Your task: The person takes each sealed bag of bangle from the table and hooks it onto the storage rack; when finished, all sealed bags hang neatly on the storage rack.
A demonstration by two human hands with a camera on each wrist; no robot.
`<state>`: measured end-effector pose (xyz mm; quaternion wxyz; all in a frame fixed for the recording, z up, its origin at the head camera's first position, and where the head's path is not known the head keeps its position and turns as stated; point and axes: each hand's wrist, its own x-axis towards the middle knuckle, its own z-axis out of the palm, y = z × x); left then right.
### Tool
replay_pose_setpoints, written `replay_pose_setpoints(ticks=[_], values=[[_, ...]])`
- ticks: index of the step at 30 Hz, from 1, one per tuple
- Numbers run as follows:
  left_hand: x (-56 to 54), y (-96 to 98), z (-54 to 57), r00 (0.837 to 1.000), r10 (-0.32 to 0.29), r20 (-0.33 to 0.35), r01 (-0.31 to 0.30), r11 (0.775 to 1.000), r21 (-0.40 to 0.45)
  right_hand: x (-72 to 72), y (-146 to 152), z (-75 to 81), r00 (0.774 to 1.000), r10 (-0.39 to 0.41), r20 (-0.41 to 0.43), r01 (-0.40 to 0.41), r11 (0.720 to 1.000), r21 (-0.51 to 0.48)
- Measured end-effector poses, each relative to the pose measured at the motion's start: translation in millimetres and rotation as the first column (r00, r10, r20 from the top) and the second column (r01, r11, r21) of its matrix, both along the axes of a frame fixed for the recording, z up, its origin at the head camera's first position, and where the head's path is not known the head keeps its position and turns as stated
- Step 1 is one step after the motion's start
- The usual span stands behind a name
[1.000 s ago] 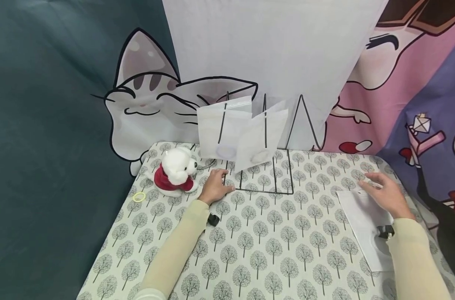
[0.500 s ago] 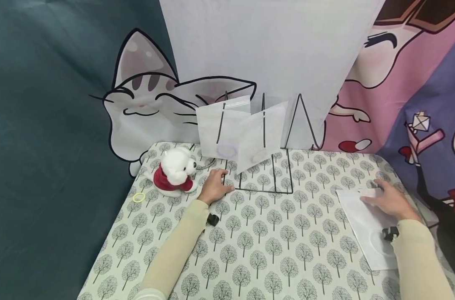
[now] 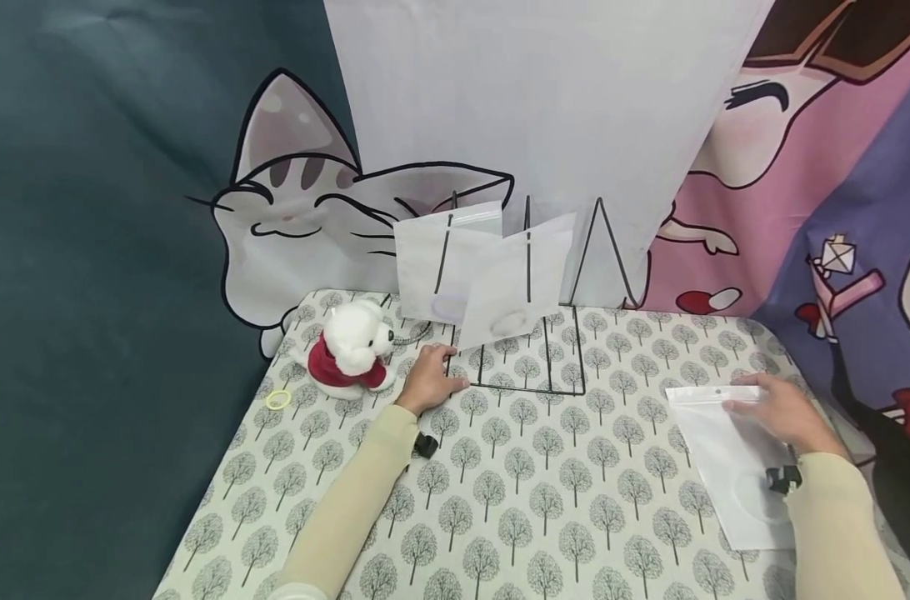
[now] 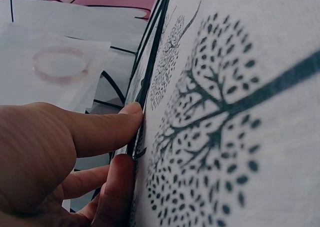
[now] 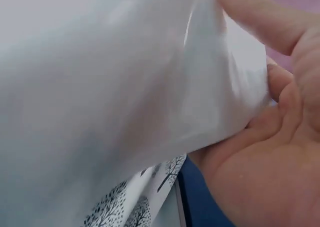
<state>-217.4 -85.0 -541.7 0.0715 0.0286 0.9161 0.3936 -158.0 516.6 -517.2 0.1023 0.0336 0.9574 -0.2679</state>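
Observation:
My left hand (image 3: pixel 427 379) rests at the front left corner of a black wire rack (image 3: pixel 530 390). Up close in the left wrist view, the thumb (image 4: pixel 107 129) and curled fingers grip the wire at the tabletop. My right hand (image 3: pixel 788 414) pinches the upper right edge of a frosted zip bag (image 3: pixel 732 467), thumb on one face and fingers behind. Its zip end is tipped up, and a faint ring shape shows through it. Two similar bags hang on the rack, a left bag (image 3: pixel 425 258) and a right bag (image 3: pixel 511 279), each showing a round outline inside.
A white plush dog (image 3: pixel 353 333) in a red top sits left of the rack. Near the table's left edge lies a yellow ring (image 3: pixel 278 400). The rack's rightmost upright (image 3: pixel 600 242) carries no bag. A cartoon-printed curtain (image 3: pixel 305 192) hangs behind the tree-patterned tablecloth (image 3: pixel 515 483).
My right hand has shifted slightly outward and now pinches the bag's edge, where its fingers were spread over it before. The bag's zip end has risen. My left hand stays put.

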Motion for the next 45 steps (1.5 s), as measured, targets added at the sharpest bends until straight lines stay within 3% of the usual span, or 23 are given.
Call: replay_pose_setpoints(ticks=[3, 8, 16, 31, 45], values=[[-0.5, 0.3, -0.6, 1.0, -0.004, 0.002, 0.004, 1.0, -0.005, 4.9, -3.5, 7.3, 1.0, -0.006, 0.008, 0.006, 1.0, -0.015], [-2.5, 0.7, -0.9, 1.0, -0.004, -0.004, 0.004, 1.0, -0.001, 9.8, -16.2, 24.1, 0.997, -0.019, -0.081, 0.017, 0.999, -0.027], [-5.5, 1.6, -0.5, 1.0, 0.0, -0.006, 0.0, 1.0, -0.008, 16.3, -38.2, 50.4, 0.986, -0.063, -0.156, 0.041, 0.989, -0.14], [-5.2, 5.4, -1.8, 1.0, -0.018, 0.007, 0.018, 1.0, 0.007, 34.7, -85.2, 103.4, 0.956, -0.038, -0.29, -0.034, 0.971, -0.238], [-3.6, 2.4, -1.8, 1.0, -0.012, -0.006, 0.012, 1.0, 0.013, 34.9, -141.2, 128.6, 0.862, 0.001, -0.507, -0.219, 0.903, -0.369]])
